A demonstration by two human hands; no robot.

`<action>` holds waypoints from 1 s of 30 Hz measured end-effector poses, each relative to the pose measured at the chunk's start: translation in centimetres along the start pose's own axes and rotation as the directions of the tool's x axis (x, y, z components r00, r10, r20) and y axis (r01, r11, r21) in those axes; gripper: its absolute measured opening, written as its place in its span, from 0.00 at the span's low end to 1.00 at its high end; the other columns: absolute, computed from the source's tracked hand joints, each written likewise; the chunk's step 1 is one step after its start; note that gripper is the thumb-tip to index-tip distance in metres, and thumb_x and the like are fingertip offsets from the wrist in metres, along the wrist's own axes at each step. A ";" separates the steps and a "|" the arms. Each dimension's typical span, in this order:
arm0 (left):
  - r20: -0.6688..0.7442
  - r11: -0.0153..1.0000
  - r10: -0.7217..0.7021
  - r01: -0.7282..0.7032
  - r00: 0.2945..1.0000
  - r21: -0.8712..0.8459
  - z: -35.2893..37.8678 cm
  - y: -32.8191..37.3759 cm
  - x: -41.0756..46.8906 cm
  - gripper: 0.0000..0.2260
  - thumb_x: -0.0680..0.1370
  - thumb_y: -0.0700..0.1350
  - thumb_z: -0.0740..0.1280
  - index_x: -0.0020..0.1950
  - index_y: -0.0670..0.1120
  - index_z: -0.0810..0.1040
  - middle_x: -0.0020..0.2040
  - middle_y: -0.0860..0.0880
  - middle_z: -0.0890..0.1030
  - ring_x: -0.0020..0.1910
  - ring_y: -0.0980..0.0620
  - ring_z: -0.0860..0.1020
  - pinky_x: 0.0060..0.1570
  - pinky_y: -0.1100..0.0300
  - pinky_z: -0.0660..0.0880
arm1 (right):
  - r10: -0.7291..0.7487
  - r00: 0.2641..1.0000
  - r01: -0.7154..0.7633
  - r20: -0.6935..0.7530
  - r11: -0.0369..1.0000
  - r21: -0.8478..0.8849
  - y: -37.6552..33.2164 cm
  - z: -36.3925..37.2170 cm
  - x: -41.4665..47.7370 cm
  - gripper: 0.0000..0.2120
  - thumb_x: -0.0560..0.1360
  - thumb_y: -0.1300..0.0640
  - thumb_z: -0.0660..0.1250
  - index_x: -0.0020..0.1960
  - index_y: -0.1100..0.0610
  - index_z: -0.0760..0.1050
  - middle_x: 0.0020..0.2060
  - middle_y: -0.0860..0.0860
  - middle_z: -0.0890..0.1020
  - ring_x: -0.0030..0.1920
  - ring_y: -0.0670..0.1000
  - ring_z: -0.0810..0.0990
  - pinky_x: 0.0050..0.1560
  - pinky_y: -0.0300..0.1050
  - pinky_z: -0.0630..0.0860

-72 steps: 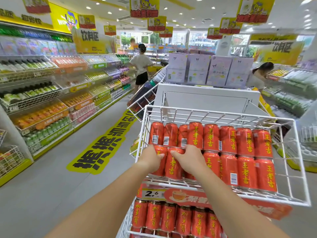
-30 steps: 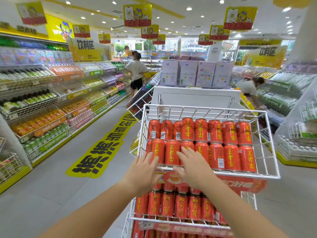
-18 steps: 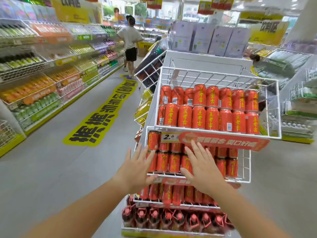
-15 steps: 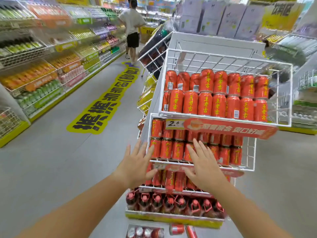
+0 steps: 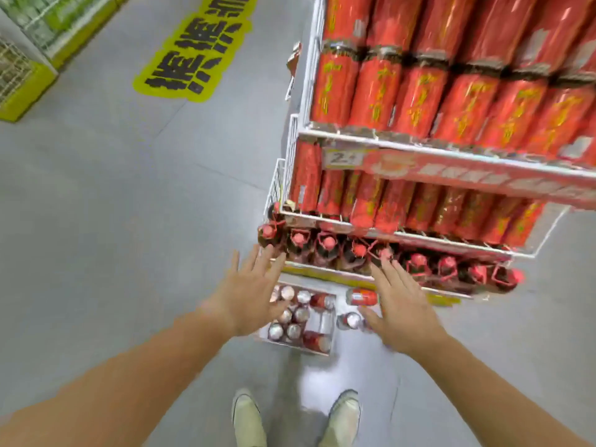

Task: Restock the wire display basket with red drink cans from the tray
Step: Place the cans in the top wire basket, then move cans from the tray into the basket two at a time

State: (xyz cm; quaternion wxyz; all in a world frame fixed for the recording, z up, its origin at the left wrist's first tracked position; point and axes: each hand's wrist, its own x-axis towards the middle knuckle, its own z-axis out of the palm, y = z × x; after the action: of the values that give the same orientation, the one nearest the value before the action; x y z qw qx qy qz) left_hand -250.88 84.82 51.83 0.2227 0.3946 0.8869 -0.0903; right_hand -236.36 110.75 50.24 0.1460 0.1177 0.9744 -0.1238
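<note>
A tray (image 5: 317, 348) of red drink cans sits on the floor in front of the display stand, several cans upright and some lying down. Two loose cans lie beside it, one (image 5: 361, 296) near the stand's base and another (image 5: 350, 320) closer to me. My left hand (image 5: 250, 293) hovers over the tray's left side, fingers spread and empty. My right hand (image 5: 401, 312) hovers just right of the loose cans, also spread and empty. The white wire display basket (image 5: 335, 135) above holds rows of red cans (image 5: 416, 101). The view is blurred.
A lower wire basket (image 5: 274, 188) holds more red cans, and dark bottles with red caps (image 5: 329, 245) line the stand's bottom shelf. A yellow floor sticker (image 5: 196, 46) lies on the grey floor at upper left. My two shoes (image 5: 248, 417) stand just behind the tray.
My view has tipped sharply down from the baskets to the floor. Both hands have left the basket front and dropped toward the tray and loose cans, still empty.
</note>
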 end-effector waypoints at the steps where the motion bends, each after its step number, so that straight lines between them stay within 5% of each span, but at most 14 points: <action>1: 0.033 1.000 0.004 -0.004 0.999 -0.003 2.6 -0.1 0.9 0.38 0.74 0.66 0.55 0.73 0.40 0.74 0.69 0.34 0.77 0.66 0.31 0.77 0.59 0.29 0.75 | 0.006 1.000 -0.006 0.023 1.000 0.017 0.6 2.7 0.5 0.40 0.74 0.40 0.64 0.80 0.59 0.62 0.80 0.59 0.61 0.80 0.62 0.59 0.77 0.60 0.60; 5: 0.073 1.000 0.001 -0.002 0.997 0.016 12.9 -0.8 4.4 0.39 0.75 0.65 0.51 0.73 0.39 0.74 0.69 0.34 0.76 0.66 0.32 0.77 0.60 0.31 0.75 | 0.004 0.994 -0.009 0.112 0.999 0.046 2.3 12.7 2.5 0.38 0.79 0.40 0.62 0.81 0.58 0.57 0.82 0.57 0.55 0.81 0.60 0.54 0.79 0.52 0.50; 7: 0.087 0.999 -0.023 0.020 0.996 0.031 17.8 -1.2 6.3 0.44 0.74 0.68 0.43 0.80 0.40 0.63 0.77 0.35 0.67 0.75 0.33 0.67 0.70 0.32 0.67 | 0.008 0.982 -0.012 0.188 1.000 0.024 3.1 17.8 3.5 0.39 0.80 0.37 0.59 0.83 0.55 0.50 0.83 0.54 0.49 0.82 0.56 0.48 0.79 0.48 0.43; 9: 0.183 0.997 -0.038 0.025 0.982 0.072 22.3 -1.8 8.5 0.47 0.69 0.69 0.33 0.83 0.43 0.45 0.83 0.39 0.53 0.81 0.36 0.53 0.77 0.36 0.54 | 0.023 0.974 -0.033 0.227 0.999 0.040 3.9 22.8 4.6 0.40 0.80 0.35 0.57 0.83 0.53 0.46 0.83 0.52 0.46 0.83 0.54 0.45 0.80 0.50 0.45; 11: 0.236 0.995 -0.064 0.045 0.970 0.088 26.7 -2.3 10.9 0.47 0.69 0.70 0.31 0.83 0.45 0.39 0.84 0.41 0.48 0.82 0.38 0.47 0.78 0.37 0.49 | 0.044 0.962 -0.065 0.269 0.996 0.069 4.5 27.5 5.6 0.40 0.80 0.35 0.56 0.83 0.52 0.45 0.83 0.51 0.44 0.83 0.54 0.43 0.80 0.52 0.47; 17: 0.206 0.992 -0.072 0.048 0.976 0.117 37.7 -3.6 18.0 0.40 0.80 0.67 0.50 0.83 0.45 0.41 0.83 0.42 0.51 0.82 0.40 0.48 0.78 0.39 0.51 | 0.046 0.938 -0.082 0.345 0.993 0.090 5.6 39.6 7.8 0.37 0.82 0.39 0.55 0.83 0.55 0.46 0.83 0.53 0.50 0.82 0.54 0.45 0.80 0.48 0.45; 21: 0.180 0.995 -0.056 0.040 0.982 0.094 42.8 -5.0 21.5 0.42 0.79 0.65 0.59 0.82 0.45 0.45 0.82 0.42 0.53 0.81 0.39 0.52 0.77 0.40 0.53 | 0.040 0.935 -0.075 0.354 0.994 0.085 5.7 45.5 8.9 0.35 0.80 0.40 0.57 0.81 0.56 0.55 0.76 0.53 0.67 0.75 0.57 0.62 0.75 0.52 0.62; 24: 0.097 0.996 -0.036 0.028 0.995 0.084 45.4 -5.8 23.2 0.41 0.77 0.63 0.65 0.81 0.44 0.53 0.79 0.40 0.61 0.78 0.39 0.60 0.74 0.41 0.60 | 0.034 0.921 -0.055 0.388 0.998 0.044 5.5 48.4 9.9 0.35 0.78 0.37 0.61 0.79 0.53 0.60 0.71 0.50 0.72 0.69 0.57 0.66 0.69 0.52 0.63; 30: 0.002 0.984 -0.095 0.094 0.995 -0.149 47.1 -6.7 25.5 0.34 0.73 0.58 0.73 0.72 0.43 0.66 0.67 0.40 0.74 0.65 0.37 0.74 0.64 0.44 0.69 | 0.080 0.876 0.024 0.475 0.977 -0.210 4.4 49.1 12.6 0.26 0.72 0.32 0.59 0.58 0.51 0.73 0.55 0.51 0.82 0.58 0.56 0.73 0.61 0.51 0.66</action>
State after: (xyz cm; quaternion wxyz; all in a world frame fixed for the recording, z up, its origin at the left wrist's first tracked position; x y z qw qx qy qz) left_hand -255.68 81.32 -1.85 0.2446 0.3345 0.9095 -0.0332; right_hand -234.40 103.77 -0.13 0.3968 0.0813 0.9132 -0.0439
